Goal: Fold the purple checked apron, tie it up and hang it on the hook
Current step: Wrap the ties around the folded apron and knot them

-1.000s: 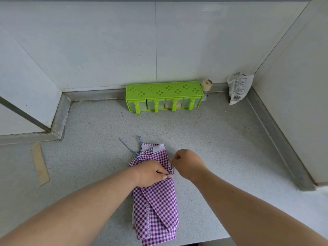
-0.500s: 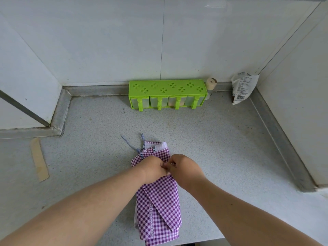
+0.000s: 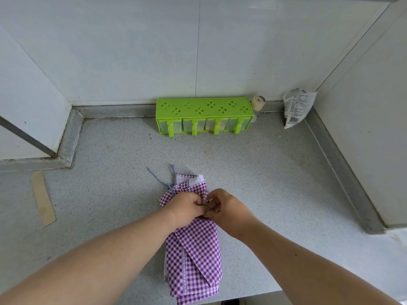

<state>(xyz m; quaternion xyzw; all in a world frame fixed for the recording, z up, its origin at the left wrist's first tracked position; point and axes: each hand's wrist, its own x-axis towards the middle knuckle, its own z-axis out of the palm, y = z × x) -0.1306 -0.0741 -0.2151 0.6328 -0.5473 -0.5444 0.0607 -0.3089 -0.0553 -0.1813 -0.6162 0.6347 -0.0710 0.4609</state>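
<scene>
We pinch the ties with our left hand [image 3: 187,206] and right hand [image 3: 222,208] on the folded apron [image 3: 196,256]. We should pull both ends evenly, snug.

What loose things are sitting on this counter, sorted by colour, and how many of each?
Purple: 1, the checked apron
Green: 1, the spice rack
Beige: 2, the small bottle and the tape strip
White: 1, the printed packet
Total: 5
</scene>
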